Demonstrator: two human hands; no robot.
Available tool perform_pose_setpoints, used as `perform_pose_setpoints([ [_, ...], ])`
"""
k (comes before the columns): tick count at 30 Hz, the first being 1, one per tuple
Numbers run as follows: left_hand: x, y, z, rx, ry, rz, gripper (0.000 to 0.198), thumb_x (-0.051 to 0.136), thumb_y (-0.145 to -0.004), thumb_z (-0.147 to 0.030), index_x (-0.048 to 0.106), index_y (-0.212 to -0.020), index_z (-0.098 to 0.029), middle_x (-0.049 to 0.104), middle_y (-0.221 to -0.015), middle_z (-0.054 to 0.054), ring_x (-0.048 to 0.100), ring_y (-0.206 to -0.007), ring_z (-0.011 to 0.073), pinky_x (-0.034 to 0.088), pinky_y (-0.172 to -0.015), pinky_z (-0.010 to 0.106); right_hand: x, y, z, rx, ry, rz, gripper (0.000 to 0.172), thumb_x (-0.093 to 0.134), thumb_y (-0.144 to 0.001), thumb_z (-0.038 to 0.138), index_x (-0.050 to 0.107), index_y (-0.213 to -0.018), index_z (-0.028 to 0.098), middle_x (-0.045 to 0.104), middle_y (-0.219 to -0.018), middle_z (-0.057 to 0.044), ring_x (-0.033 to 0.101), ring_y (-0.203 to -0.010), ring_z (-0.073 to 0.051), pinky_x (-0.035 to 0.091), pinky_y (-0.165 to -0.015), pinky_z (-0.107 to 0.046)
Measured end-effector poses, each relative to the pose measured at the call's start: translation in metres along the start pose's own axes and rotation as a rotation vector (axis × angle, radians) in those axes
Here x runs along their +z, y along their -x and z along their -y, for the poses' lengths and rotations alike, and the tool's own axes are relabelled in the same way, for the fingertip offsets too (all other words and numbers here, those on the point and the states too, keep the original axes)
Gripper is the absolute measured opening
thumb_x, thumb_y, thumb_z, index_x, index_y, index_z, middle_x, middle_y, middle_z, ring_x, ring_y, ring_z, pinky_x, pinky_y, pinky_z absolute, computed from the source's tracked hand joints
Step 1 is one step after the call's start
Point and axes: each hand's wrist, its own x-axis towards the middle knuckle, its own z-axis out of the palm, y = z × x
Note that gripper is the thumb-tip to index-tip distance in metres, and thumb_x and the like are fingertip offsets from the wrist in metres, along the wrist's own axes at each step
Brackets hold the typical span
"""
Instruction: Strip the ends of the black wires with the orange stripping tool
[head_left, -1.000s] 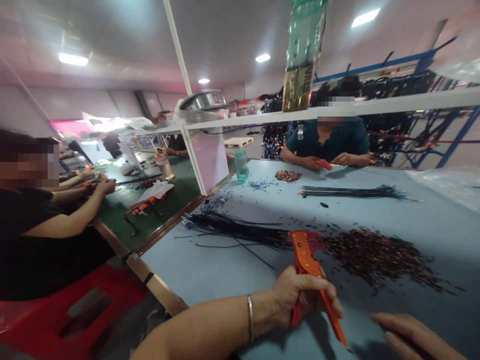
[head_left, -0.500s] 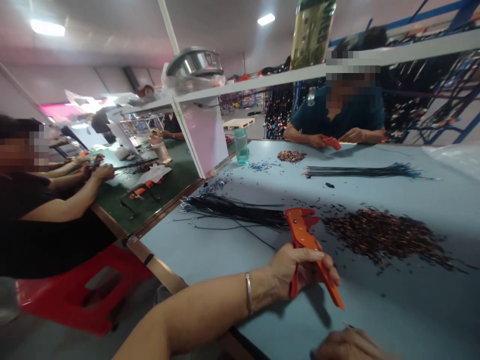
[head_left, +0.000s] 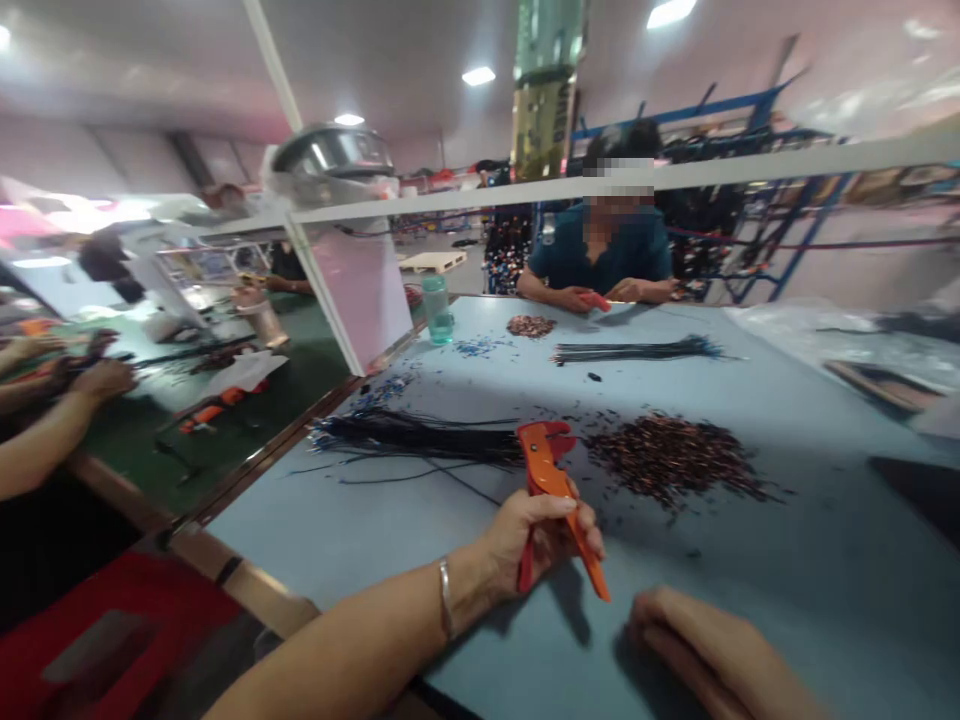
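My left hand [head_left: 544,535] is wrapped around an orange and red wire stripper [head_left: 546,465], its jaws pointing away from me over the table. Just beyond the stripper's head lies a bundle of black wires [head_left: 427,437] with pale and blue ends at the left. To the right of the tool spreads a large heap of small dark and copper-coloured wire scraps [head_left: 675,460]. My right hand [head_left: 697,640] rests low on the blue-grey table [head_left: 645,560], its fingers curled together. Anything inside those fingers is hidden.
A co-worker [head_left: 600,245] sits across the table, holding a red tool, near a second wire bundle [head_left: 637,349] and a small scrap pile [head_left: 531,326]. A green-tinted bottle [head_left: 437,310] stands by the divider. A shelf [head_left: 450,200] crosses above. Plastic film [head_left: 847,335] lies at the right.
The view has turned right, so the scene sits further left. My right hand has come further into view. The left hand still holds the wire stripper.
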Motion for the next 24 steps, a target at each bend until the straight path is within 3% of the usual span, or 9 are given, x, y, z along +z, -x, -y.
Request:
perform_pose_setpoints([
  [3,0.003,0.004,-0.002,-0.062,-0.033,0.074,0.025,0.072,-0.068,-0.019,0.058,-0.089,-0.014,0.066,-0.069,0.002,0.066,-0.063,0.0171,0.051,-0.069,0.032,-0.01,-0.008,-0.001,0.01,0.013,-0.245,0.021,0.043,-0.096,0.027,0.061,-0.087,0.024,0.072,-0.081,-0.004,0.068,-0.07,-0.017,0.054,-0.066,-0.023],
  [6,0.006,0.008,-0.002,-0.109,-0.118,0.158,0.024,0.07,-0.071,-0.021,0.058,-0.091,-0.014,0.066,-0.07,0.002,0.066,-0.063,0.0171,0.052,-0.068,0.033,-0.022,-0.008,-0.001,0.156,-0.02,-0.372,0.019,0.046,-0.095,0.029,0.061,-0.086,0.023,0.066,-0.064,0.001,0.061,-0.053,-0.013,0.049,-0.054,-0.02],
  [9,0.006,0.01,0.0,-0.196,-0.149,0.241,0.025,0.068,-0.074,-0.024,0.057,-0.094,-0.014,0.066,-0.072,0.003,0.067,-0.064,0.0185,0.052,-0.068,0.034,-0.027,-0.007,0.003,0.197,-0.079,-0.471,0.018,0.049,-0.093,0.03,0.065,-0.088,0.021,0.06,-0.057,0.003,0.057,-0.051,-0.013,0.047,-0.052,-0.02],
  [15,0.004,0.014,0.003,-0.376,-0.186,0.353,0.027,0.067,-0.074,-0.026,0.057,-0.095,-0.012,0.067,-0.072,0.006,0.069,-0.063,0.0199,0.054,-0.064,0.033,-0.026,-0.007,0.0,0.244,-0.187,-0.473,0.018,0.049,-0.091,0.029,0.063,-0.097,0.02,0.06,-0.061,0.003,0.057,-0.055,-0.013,0.047,-0.056,-0.023],
  [20,0.004,0.016,0.005,-0.401,-0.248,0.355,0.028,0.068,-0.073,-0.023,0.057,-0.095,-0.012,0.069,-0.073,0.006,0.07,-0.062,0.0195,0.054,-0.062,0.031,-0.026,-0.007,-0.002,0.297,-0.317,-0.437,0.011,0.051,-0.09,0.03,0.057,-0.092,0.021,0.065,-0.065,0.002,0.058,-0.055,-0.012,0.048,-0.055,-0.022],
  [24,0.004,0.017,0.006,-0.417,-0.259,0.359,0.027,0.069,-0.071,-0.023,0.057,-0.093,-0.012,0.069,-0.072,0.006,0.069,-0.061,0.019,0.055,-0.062,0.031,-0.028,-0.007,-0.002,0.298,-0.294,-0.459,0.013,0.052,-0.09,0.031,0.059,-0.085,0.021,0.066,-0.064,0.001,0.06,-0.054,-0.012,0.049,-0.055,-0.022],
])
